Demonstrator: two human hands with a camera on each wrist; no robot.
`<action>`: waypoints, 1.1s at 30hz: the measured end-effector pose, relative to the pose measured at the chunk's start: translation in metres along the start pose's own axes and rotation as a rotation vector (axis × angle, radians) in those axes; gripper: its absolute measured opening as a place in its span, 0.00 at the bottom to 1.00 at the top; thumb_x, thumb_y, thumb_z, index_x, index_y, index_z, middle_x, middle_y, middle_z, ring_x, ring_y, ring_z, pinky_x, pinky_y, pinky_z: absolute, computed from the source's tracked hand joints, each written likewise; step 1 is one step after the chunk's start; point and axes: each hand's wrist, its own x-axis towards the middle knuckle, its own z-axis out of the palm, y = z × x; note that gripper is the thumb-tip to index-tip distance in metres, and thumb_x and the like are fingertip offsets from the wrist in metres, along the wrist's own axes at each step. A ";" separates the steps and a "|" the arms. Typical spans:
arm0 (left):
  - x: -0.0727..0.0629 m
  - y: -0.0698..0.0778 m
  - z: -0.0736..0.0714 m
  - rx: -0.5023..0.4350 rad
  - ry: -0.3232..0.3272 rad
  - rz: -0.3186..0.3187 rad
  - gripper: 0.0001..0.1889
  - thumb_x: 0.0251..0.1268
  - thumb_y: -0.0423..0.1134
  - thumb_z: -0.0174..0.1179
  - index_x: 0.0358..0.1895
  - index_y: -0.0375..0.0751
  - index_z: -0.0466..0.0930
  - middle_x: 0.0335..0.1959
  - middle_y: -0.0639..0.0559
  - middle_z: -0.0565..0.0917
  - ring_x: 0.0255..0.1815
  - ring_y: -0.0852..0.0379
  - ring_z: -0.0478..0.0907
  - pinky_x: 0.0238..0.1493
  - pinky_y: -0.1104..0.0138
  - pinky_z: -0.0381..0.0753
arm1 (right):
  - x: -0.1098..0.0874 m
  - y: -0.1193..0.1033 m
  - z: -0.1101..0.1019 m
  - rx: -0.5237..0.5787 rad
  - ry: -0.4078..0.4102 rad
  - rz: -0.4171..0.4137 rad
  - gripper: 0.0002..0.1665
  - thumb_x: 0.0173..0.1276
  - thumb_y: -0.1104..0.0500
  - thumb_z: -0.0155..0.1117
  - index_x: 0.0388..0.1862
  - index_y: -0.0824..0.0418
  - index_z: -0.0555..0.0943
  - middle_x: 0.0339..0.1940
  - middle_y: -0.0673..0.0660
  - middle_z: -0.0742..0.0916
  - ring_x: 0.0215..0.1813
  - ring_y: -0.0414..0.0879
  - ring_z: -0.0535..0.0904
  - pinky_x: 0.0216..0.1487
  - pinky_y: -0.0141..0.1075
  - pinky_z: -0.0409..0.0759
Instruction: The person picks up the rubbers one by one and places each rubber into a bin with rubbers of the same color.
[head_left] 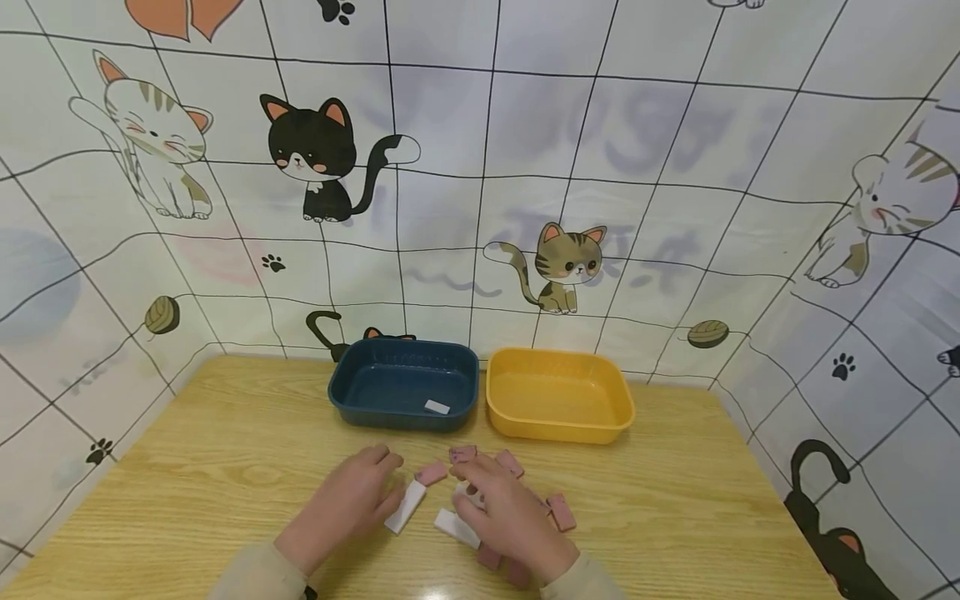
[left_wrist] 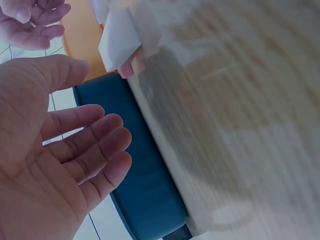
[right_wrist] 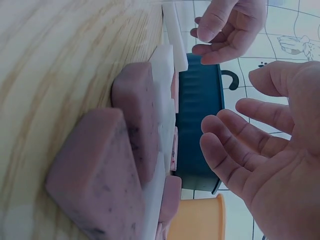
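My left hand (head_left: 351,493) hovers low over the table, its fingers relaxed and holding nothing. A white rectangular block (head_left: 405,508) lies right by its thumb. My right hand (head_left: 504,505) is above a loose group of white and pink blocks, with fingers loosely bent and nothing between them. Another white block (head_left: 454,528) shows under its thumb side. Speckled pink blocks (right_wrist: 95,175) lie close below that palm in the right wrist view. More pink blocks, such as a pink block (head_left: 561,512) on the right, surround the hand, which partly hides several pieces.
A dark blue tray (head_left: 405,423) stands at the back of the wooden table (head_left: 660,500), with one small white block (head_left: 437,407) inside. Beside it on the right is a yellow tray (head_left: 558,429). A cat-patterned cloth wall (head_left: 450,200) closes off the back and sides.
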 end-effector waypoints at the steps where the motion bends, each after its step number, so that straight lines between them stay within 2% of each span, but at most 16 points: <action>1: -0.001 0.000 0.000 0.002 -0.011 -0.002 0.13 0.63 0.38 0.70 0.46 0.36 0.84 0.36 0.51 0.79 0.36 0.56 0.79 0.39 0.60 0.83 | 0.000 0.000 0.000 -0.008 0.002 -0.002 0.19 0.77 0.57 0.59 0.62 0.60 0.82 0.60 0.54 0.84 0.50 0.44 0.83 0.47 0.36 0.83; 6: -0.007 0.001 -0.002 0.010 -0.064 -0.010 0.15 0.61 0.41 0.72 0.46 0.36 0.84 0.36 0.53 0.79 0.35 0.58 0.77 0.38 0.60 0.82 | -0.002 -0.003 0.002 -0.025 0.006 -0.014 0.18 0.77 0.56 0.59 0.62 0.57 0.83 0.60 0.52 0.84 0.50 0.42 0.82 0.45 0.36 0.83; 12: -0.012 0.001 0.000 0.002 -0.074 0.021 0.15 0.60 0.44 0.74 0.43 0.39 0.84 0.37 0.54 0.79 0.34 0.60 0.76 0.36 0.63 0.81 | -0.003 -0.006 0.005 0.023 -0.036 0.003 0.19 0.78 0.54 0.59 0.65 0.52 0.82 0.57 0.50 0.85 0.44 0.35 0.79 0.43 0.31 0.80; 19: -0.016 0.003 0.002 -0.024 -0.082 0.025 0.15 0.60 0.45 0.73 0.42 0.40 0.82 0.31 0.58 0.74 0.29 0.64 0.69 0.31 0.66 0.76 | -0.007 -0.005 0.011 0.023 -0.017 -0.112 0.18 0.78 0.60 0.58 0.62 0.60 0.83 0.57 0.54 0.84 0.43 0.34 0.77 0.45 0.29 0.80; 27: -0.017 0.007 0.005 -0.034 -0.104 0.021 0.16 0.57 0.45 0.75 0.40 0.42 0.80 0.28 0.61 0.69 0.27 0.65 0.63 0.28 0.69 0.69 | -0.008 -0.008 0.014 0.016 -0.017 -0.127 0.17 0.77 0.58 0.59 0.61 0.60 0.83 0.50 0.54 0.85 0.42 0.33 0.77 0.43 0.29 0.80; 33: -0.018 0.009 0.007 -0.056 -0.113 0.007 0.15 0.55 0.44 0.75 0.34 0.46 0.75 0.25 0.61 0.66 0.25 0.66 0.61 0.25 0.71 0.64 | -0.008 -0.008 0.016 0.004 -0.028 -0.140 0.17 0.77 0.59 0.59 0.60 0.61 0.82 0.49 0.53 0.85 0.41 0.35 0.77 0.42 0.27 0.78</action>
